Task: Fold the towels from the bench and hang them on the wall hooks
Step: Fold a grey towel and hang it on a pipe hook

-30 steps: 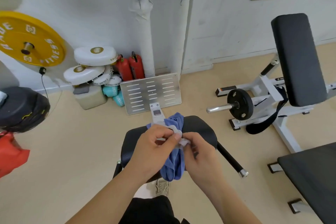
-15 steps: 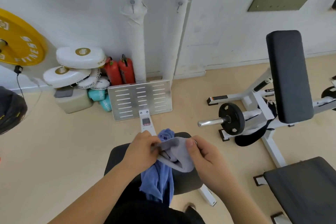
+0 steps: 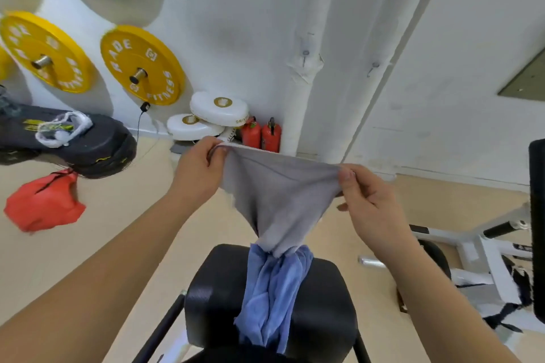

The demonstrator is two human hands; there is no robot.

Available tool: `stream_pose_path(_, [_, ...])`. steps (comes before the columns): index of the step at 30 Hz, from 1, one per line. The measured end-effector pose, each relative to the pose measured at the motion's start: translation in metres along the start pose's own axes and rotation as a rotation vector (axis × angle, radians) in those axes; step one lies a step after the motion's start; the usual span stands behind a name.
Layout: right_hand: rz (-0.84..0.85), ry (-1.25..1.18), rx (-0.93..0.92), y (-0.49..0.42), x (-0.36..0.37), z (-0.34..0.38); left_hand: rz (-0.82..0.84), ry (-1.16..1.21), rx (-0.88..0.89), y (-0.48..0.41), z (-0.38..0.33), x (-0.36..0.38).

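A grey towel (image 3: 277, 194) hangs stretched between my two hands above the black bench pad (image 3: 218, 298). My left hand (image 3: 197, 168) pinches its left top corner and my right hand (image 3: 365, 200) pinches the right top corner. The towel's lower end narrows and is caught up with a crumpled blue towel (image 3: 274, 295) that lies across the pad. Two small metal wall hooks (image 3: 305, 54) (image 3: 374, 66) stick out of the white wall above, one on a pipe-like column, one to its right.
Yellow weight plates (image 3: 141, 65) and a green one hang on the wall at left. White pads (image 3: 218, 109) and red extinguishers (image 3: 271, 134) stand at the wall's foot. A black bag with an orange cloth (image 3: 44, 206) is at left, a white bench frame (image 3: 486, 250) at right.
My hands have lifted the grey towel up off the bench and pulled its top edge apart. The view has tilted up toward the wall and hooks.
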State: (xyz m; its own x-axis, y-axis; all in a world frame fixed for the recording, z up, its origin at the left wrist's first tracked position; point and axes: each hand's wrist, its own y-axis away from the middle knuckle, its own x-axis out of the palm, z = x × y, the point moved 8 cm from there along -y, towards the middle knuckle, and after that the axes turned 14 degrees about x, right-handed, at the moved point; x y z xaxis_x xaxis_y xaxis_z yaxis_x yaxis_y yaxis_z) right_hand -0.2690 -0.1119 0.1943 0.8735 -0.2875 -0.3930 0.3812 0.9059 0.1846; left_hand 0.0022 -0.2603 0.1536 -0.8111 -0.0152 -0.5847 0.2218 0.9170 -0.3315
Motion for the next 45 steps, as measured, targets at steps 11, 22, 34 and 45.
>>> stream_pose_path(11, [-0.073,-0.126,-0.227,0.022,-0.015,0.064,-0.27,0.119,0.038,0.02,-0.05,-0.087])
stream_pose_path(22, [0.121,0.246,0.344,0.077,0.036,-0.135,0.246,0.195,-0.271,0.176,0.062,-0.001])
stream_pose_path(34, [0.154,0.257,0.509,0.165,0.061,-0.206,0.521,0.097,-0.23,0.262,0.087,0.006])
stream_pose_path(45, [0.212,0.243,0.411,0.259,0.031,-0.227,0.321,0.078,-0.239,0.343,0.031,-0.022])
